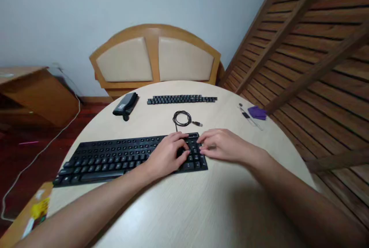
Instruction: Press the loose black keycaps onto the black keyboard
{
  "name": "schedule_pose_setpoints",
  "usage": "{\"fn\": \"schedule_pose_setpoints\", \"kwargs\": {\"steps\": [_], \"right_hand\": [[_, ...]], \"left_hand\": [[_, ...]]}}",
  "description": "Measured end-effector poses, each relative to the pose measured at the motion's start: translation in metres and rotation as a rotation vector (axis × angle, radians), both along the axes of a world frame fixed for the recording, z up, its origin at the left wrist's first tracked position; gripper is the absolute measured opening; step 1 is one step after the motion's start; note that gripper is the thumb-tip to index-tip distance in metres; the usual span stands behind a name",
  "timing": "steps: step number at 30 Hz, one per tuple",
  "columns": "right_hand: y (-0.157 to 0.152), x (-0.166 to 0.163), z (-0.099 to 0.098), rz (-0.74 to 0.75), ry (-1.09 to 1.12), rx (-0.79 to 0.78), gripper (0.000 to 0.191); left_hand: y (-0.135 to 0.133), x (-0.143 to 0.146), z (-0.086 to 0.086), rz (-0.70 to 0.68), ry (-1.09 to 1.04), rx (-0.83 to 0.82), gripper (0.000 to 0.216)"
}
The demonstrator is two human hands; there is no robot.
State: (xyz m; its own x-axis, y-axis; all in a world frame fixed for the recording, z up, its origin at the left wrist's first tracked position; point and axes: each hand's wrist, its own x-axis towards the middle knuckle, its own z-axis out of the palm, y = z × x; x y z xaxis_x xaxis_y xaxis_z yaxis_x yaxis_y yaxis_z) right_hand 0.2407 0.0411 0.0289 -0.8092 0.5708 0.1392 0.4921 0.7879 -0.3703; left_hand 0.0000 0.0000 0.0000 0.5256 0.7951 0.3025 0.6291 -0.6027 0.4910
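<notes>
1. A black keyboard lies across the table, its long axis left to right and its right end angled slightly toward the far edge.
2. The left hand curls over the right-end keys; any grip is hidden. The right hand, loosely open, touches that end.
3. Beyond lie a coiled cable and a keycap row.

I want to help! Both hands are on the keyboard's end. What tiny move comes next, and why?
Probably pry up one key at the keyboard's right end. The left hand and right hand both have fingertips there, and a row of loose keycaps lies beyond.
</notes>
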Motion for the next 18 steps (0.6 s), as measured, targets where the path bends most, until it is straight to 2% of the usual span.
{"fn": "schedule_pose_setpoints", "kwargs": {"steps": [6,10,14,18], "right_hand": [[-0.004,0.000,-0.001,-0.005,0.097,0.050,0.016],[-0.002,-0.004,-0.008,0.066,0.173,0.071,0.015],[0.001,-0.004,-0.013,0.118,0.162,0.084,0.011],[0.004,0.002,-0.009,0.111,0.131,0.087,0.010]], "left_hand": [[-0.003,-0.002,0.000,0.001,-0.005,0.008,0.008],[-0.003,0.000,0.000,0.002,-0.028,0.009,0.007],[-0.004,0.001,0.001,0.014,-0.070,0.003,0.008],[-0.007,0.002,0.006,0.019,-0.087,-0.008,0.009]]}}
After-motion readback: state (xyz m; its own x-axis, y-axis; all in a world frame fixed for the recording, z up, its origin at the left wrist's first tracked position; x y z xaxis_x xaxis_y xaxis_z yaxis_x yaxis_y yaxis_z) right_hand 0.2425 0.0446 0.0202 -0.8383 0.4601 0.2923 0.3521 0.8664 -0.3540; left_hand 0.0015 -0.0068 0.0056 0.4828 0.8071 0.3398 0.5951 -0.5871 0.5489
